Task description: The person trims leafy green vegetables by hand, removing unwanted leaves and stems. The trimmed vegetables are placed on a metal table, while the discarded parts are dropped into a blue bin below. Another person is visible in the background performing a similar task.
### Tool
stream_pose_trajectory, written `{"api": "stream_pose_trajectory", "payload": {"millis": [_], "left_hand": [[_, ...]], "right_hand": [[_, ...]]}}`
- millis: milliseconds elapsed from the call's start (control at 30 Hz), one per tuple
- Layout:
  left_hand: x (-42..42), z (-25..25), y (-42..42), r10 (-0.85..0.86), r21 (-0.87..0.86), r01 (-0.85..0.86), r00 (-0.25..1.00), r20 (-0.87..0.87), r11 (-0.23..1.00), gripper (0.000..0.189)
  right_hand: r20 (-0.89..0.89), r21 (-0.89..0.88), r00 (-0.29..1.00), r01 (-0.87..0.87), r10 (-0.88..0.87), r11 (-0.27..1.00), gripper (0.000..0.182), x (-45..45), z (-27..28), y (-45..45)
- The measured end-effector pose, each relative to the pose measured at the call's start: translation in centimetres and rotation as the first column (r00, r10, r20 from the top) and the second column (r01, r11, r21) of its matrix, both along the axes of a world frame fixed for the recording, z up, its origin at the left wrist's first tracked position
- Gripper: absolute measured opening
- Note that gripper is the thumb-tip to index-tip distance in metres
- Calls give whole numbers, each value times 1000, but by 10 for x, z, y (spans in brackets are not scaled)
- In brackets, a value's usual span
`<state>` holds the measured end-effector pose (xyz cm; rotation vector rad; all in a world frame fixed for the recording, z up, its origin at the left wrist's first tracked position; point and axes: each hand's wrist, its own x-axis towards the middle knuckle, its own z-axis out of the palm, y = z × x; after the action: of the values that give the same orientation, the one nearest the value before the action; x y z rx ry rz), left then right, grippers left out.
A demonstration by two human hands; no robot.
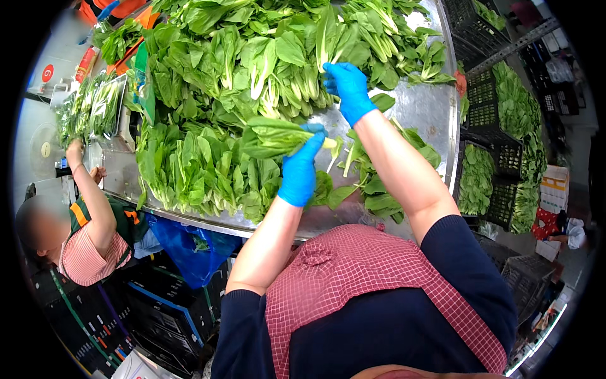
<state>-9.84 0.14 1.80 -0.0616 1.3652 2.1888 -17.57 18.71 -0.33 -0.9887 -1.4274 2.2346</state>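
Note:
My left hand [301, 166], in a blue glove, grips a small bunch of leafy greens [270, 137] by the stalks, its leaves pointing left. Farther out, my gloved right hand [348, 87] has its thumb and fingertips at the pale stem of a leafy green [326, 40] on the big pile. That pile of loose greens [199, 61] spreads over the far part of the steel table [421, 113]. Closer to me on the left, greens stand in a packed row [203, 170]. Loose leaves [378, 189] lie under and beside my right forearm.
At the left, another person [99, 237] handles bagged greens [106, 106] by a packing machine. A blue plastic bag [189, 246] hangs below the table's near edge. Black crates [509, 156] filled with greens stand along the right side. Dark stacked crates [161, 303] sit at lower left.

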Motion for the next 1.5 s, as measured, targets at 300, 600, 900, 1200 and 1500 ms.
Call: {"api": "stream_pose_trajectory", "payload": {"millis": [300, 600, 900, 1200, 1500], "left_hand": [[-12, 8, 46, 67, 37, -70, 995, 75, 997, 23], [22, -13, 37, -69, 167, 27, 965, 254, 986, 20], [49, -22, 19, -224, 329, 121, 929, 295, 937, 37], [41, -19, 0, -69, 433, -129, 908, 414, 892, 36], [23, 1, -15, -134, 421, -25, 930, 343, 907, 58]], "right_hand": [[-26, 690, 995, -48, 91, 722, 20, 125, 2, -35], [-216, 527, 960, -40, 180, 849, 18, 194, 1, -38], [-15, 87, 981, -190, 192, 978, 28, 224, 1, -33], [-137, -591, 955, 134, -263, 795, 38, 222, -6, 7], [-36, 594, 998, -17, 47, 804, 27, 16, -13, 14]]}}
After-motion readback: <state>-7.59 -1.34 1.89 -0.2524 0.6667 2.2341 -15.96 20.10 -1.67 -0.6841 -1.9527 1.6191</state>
